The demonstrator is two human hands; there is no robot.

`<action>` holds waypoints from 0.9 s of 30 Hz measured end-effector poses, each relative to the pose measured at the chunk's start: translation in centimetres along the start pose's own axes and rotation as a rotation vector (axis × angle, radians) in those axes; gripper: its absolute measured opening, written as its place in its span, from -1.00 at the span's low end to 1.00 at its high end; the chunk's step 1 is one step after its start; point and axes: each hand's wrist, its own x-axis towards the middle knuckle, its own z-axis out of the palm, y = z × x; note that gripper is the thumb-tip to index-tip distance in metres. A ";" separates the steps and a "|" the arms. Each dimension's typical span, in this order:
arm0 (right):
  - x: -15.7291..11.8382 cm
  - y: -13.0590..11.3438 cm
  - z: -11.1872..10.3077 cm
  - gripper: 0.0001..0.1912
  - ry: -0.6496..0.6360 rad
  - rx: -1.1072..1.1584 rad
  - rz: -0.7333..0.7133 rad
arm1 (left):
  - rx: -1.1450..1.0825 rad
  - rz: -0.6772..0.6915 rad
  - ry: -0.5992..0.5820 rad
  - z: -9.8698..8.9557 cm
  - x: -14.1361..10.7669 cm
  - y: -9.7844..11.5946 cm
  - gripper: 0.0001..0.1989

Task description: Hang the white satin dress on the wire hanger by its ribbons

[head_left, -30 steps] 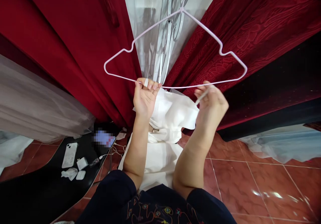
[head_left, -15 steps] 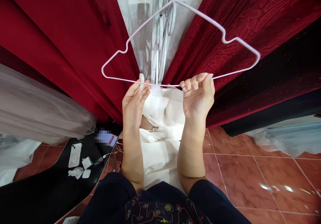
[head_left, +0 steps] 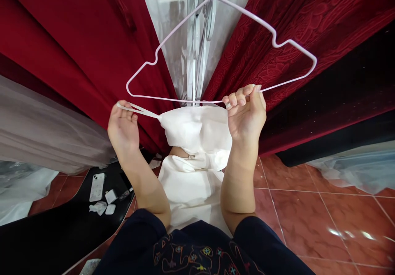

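A pale lilac hanger (head_left: 173,99) faces me, its lower bar running across in front of my hands. My right hand (head_left: 247,112) is closed around the right part of that bar. Small white bits show among its fingers; I cannot tell whether they are a strap. From the left top corner of a white dress (head_left: 191,188) a thin strap (head_left: 145,111) is pulled out sideways. My left hand (head_left: 125,127) has this strap looped over its fingers, below the hanger's left end. The dress hangs just under the bar, with an opening at its waist.
Red curtains (head_left: 77,40) hang on both sides, with a grey sheer cloth (head_left: 46,123) at left. A black surface (head_left: 61,225) holds a white phone (head_left: 97,187), a charger (head_left: 110,196) and small white items. Red tiles (head_left: 296,205) cover the floor.
My left hand has moved left from beside the bar, drawing the strap and the dress's top corner out with it. My right hand stays on the hanger, which has tilted slightly.
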 end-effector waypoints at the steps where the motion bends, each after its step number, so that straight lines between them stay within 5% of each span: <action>1: 0.0 0.0 0.0 -0.55 0.002 -0.004 0.002 | -0.008 0.076 0.034 0.2 0.6 0.2 -0.86; 4: 0.1 -0.1 -0.2 -0.55 -0.013 0.011 0.000 | -0.010 0.278 0.015 1.4 2.0 0.3 -0.75; 7: 0.2 -0.1 -0.4 -0.54 -0.021 0.004 0.007 | 0.077 0.394 -0.079 3.1 2.9 0.5 -0.86; 12: 0.3 0.2 -0.4 -0.52 -0.014 -0.050 0.011 | 0.518 0.395 -0.376 6.1 3.3 2.4 -0.66; 16: 0.2 0.5 -0.1 -0.52 0.003 -0.048 0.006 | 0.740 0.401 -0.529 8.0 3.5 4.5 -0.75; 23: 0.1 0.7 -0.2 -0.57 -0.022 0.053 0.017 | 0.596 0.368 -0.412 7.9 4.2 3.5 -0.73; 27: 0.1 0.9 0.0 -0.58 -0.016 0.032 0.006 | 0.047 0.139 -0.185 6.3 2.2 0.4 -0.81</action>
